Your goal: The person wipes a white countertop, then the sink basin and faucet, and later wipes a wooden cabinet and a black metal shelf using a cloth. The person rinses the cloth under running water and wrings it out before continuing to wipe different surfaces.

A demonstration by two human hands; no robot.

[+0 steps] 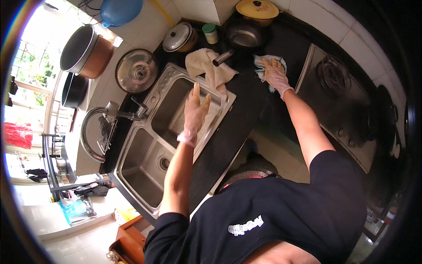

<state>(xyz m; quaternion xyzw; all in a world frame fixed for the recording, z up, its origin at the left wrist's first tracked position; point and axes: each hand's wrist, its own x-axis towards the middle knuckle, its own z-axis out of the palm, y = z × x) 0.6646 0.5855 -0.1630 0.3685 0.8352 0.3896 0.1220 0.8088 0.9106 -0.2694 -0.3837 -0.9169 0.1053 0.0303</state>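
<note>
My right hand, in a thin pale glove, presses a white cloth with green edging onto the black countertop, left of the gas stove. My left hand, gloved too, hovers above the far basin of the stainless steel double sink. Its fingers are apart and hold nothing. A beige towel lies crumpled over the sink's back corner and hangs partly into that basin. Behind the cloth stands a dark frying pan, its handle reaching over the towel.
A lidded pot, a green-capped jar and a yellow lidded pot stand along the back. Left of the sink are a curved faucet, a metal lid and a copper-coloured pot.
</note>
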